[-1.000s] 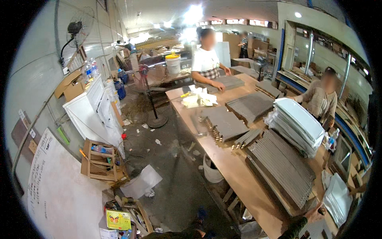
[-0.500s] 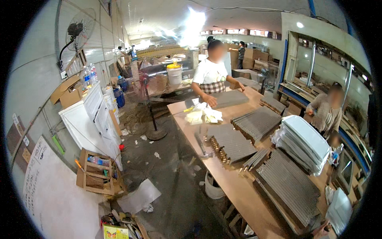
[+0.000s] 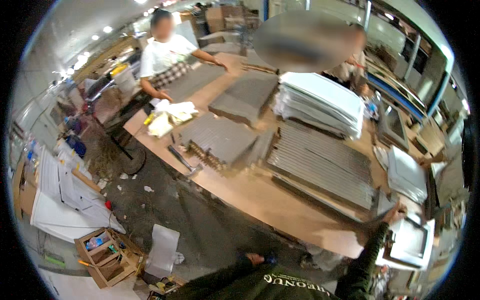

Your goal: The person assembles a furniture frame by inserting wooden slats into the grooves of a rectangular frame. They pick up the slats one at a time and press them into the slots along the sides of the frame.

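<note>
My right hand (image 3: 396, 213) reaches out at the table's right end, beside the near corner of a stack of long grey strips (image 3: 320, 160). Its fingers look curled; whatever is in them is too small to make out. Just left of that hand, a long dark strip (image 3: 315, 200) lies along the near side of the stack. A white-framed panel (image 3: 425, 245) is close to my right wrist. My left hand (image 3: 255, 258) is low in front of my body, off the table, beside a small blue thing. Blur hides its fingers.
On the table (image 3: 240, 192) are more grey strip stacks (image 3: 220, 137), a hammer (image 3: 184, 159), pale gloves (image 3: 172, 115) and a tall white stack (image 3: 320, 102). A co-worker (image 3: 167, 57) stands across the table, another behind the white stack. A wooden crate (image 3: 107, 255) sits lower left.
The view has swung right and down, bringing my torso, my left hand and my right arm into sight. The co-worker across the table still has both hands near the grey strips.
</note>
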Available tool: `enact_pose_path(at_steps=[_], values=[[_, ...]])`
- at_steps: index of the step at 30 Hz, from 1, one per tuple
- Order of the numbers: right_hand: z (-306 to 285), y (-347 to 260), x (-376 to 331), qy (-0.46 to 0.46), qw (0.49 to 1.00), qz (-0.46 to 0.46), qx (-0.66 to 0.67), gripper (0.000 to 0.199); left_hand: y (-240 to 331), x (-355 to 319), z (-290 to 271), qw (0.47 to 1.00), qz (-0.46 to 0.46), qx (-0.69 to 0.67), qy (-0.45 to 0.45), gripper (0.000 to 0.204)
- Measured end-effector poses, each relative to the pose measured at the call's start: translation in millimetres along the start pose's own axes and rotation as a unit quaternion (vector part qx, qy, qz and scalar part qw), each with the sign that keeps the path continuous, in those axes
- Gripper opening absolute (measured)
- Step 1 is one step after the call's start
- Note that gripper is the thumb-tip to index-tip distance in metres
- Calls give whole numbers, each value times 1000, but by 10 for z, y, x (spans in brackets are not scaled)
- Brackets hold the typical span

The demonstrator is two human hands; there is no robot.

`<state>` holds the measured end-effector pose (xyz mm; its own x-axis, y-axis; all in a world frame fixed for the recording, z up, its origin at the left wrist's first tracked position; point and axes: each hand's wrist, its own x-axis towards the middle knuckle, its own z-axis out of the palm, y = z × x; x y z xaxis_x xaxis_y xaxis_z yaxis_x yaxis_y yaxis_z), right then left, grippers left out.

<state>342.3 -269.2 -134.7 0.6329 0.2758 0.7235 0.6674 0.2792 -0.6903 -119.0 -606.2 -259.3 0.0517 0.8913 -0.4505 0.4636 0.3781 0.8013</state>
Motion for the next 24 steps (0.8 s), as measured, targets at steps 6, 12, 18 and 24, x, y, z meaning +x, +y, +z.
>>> enact_pose_path(at_steps=[6, 12, 18, 24], values=[[-321, -858, -55, -44, 973, 156, 165, 35, 345, 427, -756, 937, 82, -26, 339, 36], [-287, -747, -76, -57, 971, 147, 180, 39, 371, 1224, -1733, 851, 168, -78, 491, 21], [-291, -613, -5, -108, 941, 182, 263, 45, 147, 2014, -2075, 793, 110, 169, 575, 46], [-430, -704, 123, -165, 971, 166, 55, 48, 419, 1716, -2174, 849, 21, 232, 474, 39]])
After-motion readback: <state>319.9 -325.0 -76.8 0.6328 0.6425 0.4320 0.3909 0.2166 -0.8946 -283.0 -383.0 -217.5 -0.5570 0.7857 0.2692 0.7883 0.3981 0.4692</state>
